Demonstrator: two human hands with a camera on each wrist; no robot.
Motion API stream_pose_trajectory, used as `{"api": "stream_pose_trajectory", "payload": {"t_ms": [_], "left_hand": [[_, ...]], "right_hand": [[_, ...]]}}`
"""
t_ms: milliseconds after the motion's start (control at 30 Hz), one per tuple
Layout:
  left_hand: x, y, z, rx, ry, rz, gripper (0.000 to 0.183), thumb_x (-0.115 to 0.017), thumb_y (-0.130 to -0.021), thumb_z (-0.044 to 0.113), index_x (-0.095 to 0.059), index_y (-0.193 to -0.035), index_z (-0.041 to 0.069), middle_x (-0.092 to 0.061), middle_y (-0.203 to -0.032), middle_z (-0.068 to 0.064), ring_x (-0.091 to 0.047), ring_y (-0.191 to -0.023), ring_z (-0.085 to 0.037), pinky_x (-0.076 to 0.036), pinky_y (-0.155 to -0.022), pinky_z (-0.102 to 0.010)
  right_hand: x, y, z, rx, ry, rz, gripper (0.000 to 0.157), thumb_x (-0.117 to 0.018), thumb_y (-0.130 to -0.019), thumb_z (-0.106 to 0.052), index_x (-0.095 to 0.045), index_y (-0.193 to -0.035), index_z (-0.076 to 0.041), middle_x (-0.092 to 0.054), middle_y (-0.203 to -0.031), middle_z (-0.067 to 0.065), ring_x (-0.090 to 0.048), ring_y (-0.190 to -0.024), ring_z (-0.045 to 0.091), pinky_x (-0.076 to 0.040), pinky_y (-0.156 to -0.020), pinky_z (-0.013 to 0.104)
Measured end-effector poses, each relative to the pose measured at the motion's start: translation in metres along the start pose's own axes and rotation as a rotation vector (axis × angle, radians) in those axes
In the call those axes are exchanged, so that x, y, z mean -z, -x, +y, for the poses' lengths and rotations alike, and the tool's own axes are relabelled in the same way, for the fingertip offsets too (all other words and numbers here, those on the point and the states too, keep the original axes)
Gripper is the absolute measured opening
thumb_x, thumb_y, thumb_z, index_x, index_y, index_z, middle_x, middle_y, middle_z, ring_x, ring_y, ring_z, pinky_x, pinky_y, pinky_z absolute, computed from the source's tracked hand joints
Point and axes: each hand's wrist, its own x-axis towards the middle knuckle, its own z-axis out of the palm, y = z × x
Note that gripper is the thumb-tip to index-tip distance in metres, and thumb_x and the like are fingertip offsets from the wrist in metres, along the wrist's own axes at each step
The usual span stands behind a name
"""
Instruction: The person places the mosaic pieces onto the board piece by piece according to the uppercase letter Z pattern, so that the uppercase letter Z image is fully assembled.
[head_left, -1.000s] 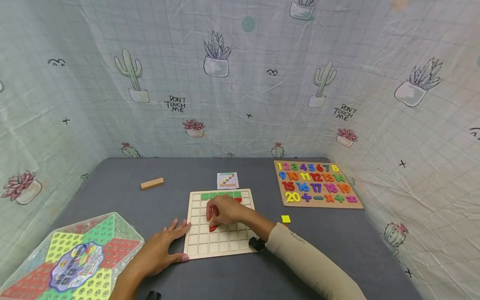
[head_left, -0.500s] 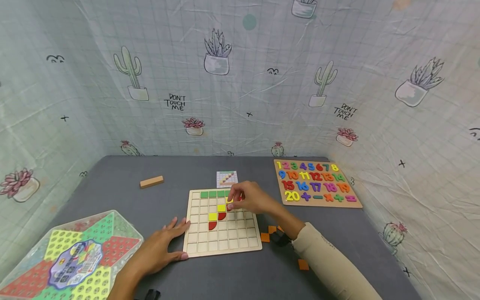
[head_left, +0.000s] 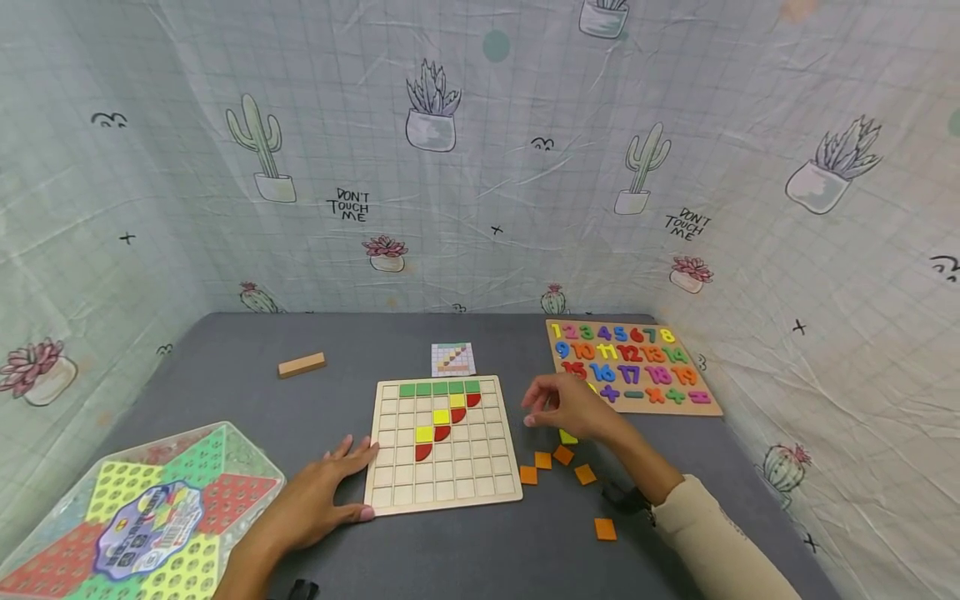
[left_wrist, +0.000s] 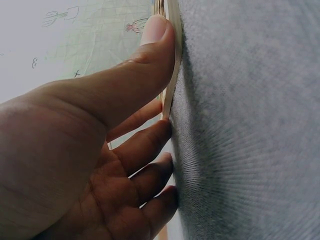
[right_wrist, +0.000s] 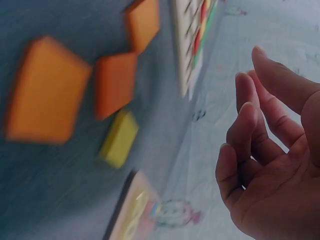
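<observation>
A wooden grid board (head_left: 468, 477) lies in the middle of the table in the head view. Green squares (head_left: 438, 388) line its far row; yellow squares (head_left: 441, 417) and red quarter-circle pieces (head_left: 423, 452) climb diagonally below them. My left hand (head_left: 330, 492) rests at the board's left side, fingers relaxed, thumb at the near left corner; the left wrist view shows the thumb against the board's edge (left_wrist: 172, 75). My right hand (head_left: 570, 407) hovers right of the board, fingers loosely bent, holding nothing. Below it lie a yellow square (head_left: 568, 437) and several orange squares (head_left: 585, 474).
Behind the board lies a small pattern card (head_left: 453, 360). A wooden block (head_left: 302, 365) is at the back left, a number puzzle board (head_left: 701, 410) at the back right. A packaged star-patterned game board (head_left: 150, 517) takes up the left front.
My right hand has let go of the diagonal's pieces and moved right, off the board, above the loose squares. The left hand stays at the board's edge.
</observation>
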Motion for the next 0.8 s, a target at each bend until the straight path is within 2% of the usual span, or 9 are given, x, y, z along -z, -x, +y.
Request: {"api": "stream_pose_trajectory", "payload": {"t_ms": [267, 367, 500, 800], "left_hand": [[-0.001, 0.000, -0.002, -0.008, 0.009, 0.012, 0.088, -0.090, -0.081, 0.042, -0.055, -0.157, 0.016, -0.048, -0.165, -0.011, -0.040, -0.152, -0.055, -0.039, -0.113, -0.076], [-0.001, 0.001, -0.002, -0.008, 0.010, 0.013, 0.089, -0.090, -0.080, 0.043, -0.055, -0.157, 0.016, -0.048, -0.165, -0.011, -0.040, -0.151, -0.055, -0.039, -0.113, -0.076], [-0.001, 0.001, -0.002, -0.020, 0.002, 0.017, 0.089, -0.090, -0.079, 0.044, -0.056, -0.157, 0.016, -0.050, -0.164, -0.011, -0.042, -0.150, -0.055, -0.040, -0.112, -0.075], [-0.001, 0.001, -0.002, -0.019, 0.005, 0.015, 0.089, -0.090, -0.080, 0.044, -0.056, -0.156, 0.016, -0.050, -0.164, -0.010, -0.041, -0.152, -0.053, -0.040, -0.113, -0.074]], "right_hand": [[0.012, 0.024, 0.032, -0.064, 0.036, -0.001, 0.018, -0.083, -0.093, -0.011, -0.075, -0.108, -0.004, -0.073, -0.095, 0.006, -0.059, -0.073, 0.021, -0.051, -0.063, 0.026], [0.012, 0.028, 0.041, -0.122, 0.041, -0.009, 0.017, -0.082, -0.093, -0.008, -0.076, -0.108, -0.004, -0.071, -0.094, 0.007, -0.059, -0.075, 0.019, -0.052, -0.064, 0.025], [0.009, 0.029, 0.049, -0.176, 0.064, -0.028, 0.015, -0.083, -0.092, -0.009, -0.075, -0.105, -0.006, -0.065, -0.089, 0.004, -0.057, -0.078, 0.017, -0.049, -0.067, 0.025], [0.003, 0.024, 0.053, -0.199, 0.111, -0.013, 0.013, -0.084, -0.092, -0.008, -0.071, -0.089, -0.011, -0.063, -0.077, 0.000, -0.057, -0.070, 0.014, -0.049, -0.063, 0.026]]}}
